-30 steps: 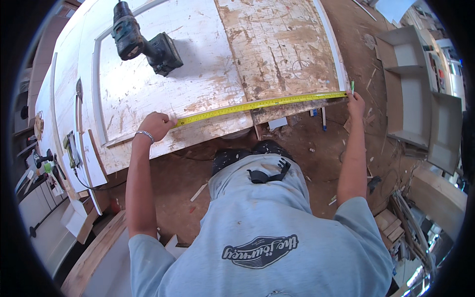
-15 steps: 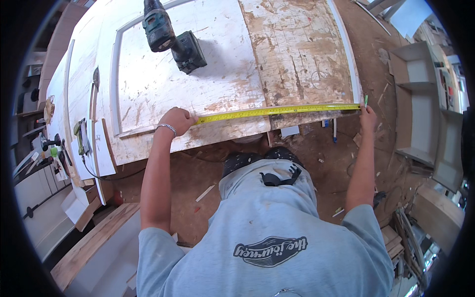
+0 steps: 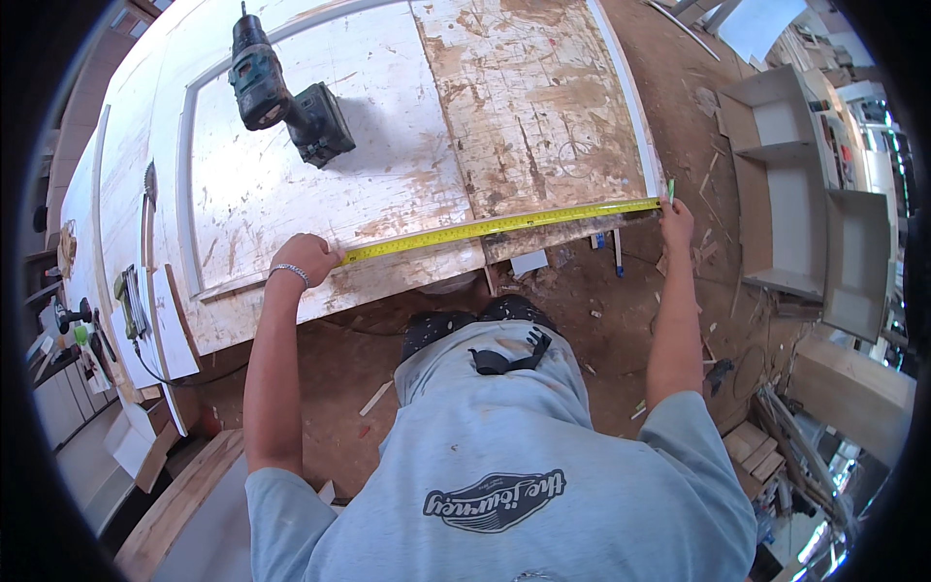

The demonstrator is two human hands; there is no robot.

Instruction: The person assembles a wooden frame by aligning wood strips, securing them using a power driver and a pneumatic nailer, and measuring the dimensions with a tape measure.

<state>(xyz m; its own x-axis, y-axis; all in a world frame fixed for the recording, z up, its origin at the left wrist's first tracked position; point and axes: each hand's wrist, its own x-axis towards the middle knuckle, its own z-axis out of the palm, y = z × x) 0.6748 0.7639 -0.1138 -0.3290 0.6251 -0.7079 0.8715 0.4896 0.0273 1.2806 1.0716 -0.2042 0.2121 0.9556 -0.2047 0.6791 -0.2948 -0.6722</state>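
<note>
A yellow tape measure (image 3: 499,225) lies stretched along the near edge of a worn white door panel (image 3: 388,165). My left hand (image 3: 308,259) is closed on the tape's left end, pressing it on the panel; the case is hidden under the fingers. At the panel's right corner, my right hand (image 3: 676,220) pinches the tape's other end, with a green pencil (image 3: 670,189) sticking up from the fingers. A dark cordless drill (image 3: 284,94) rests on the panel, far from both hands.
A white shelf unit (image 3: 805,204) lies on the sawdust floor at the right. Tools and cords (image 3: 116,310) crowd the left bench edge. Wood scraps and offcuts (image 3: 766,436) litter the floor near my legs, and a plank (image 3: 184,495) lies at the lower left.
Both hands stay on the stretched tape at the same places on the panel. My head has shifted, so the panel and drill sit differently in view.
</note>
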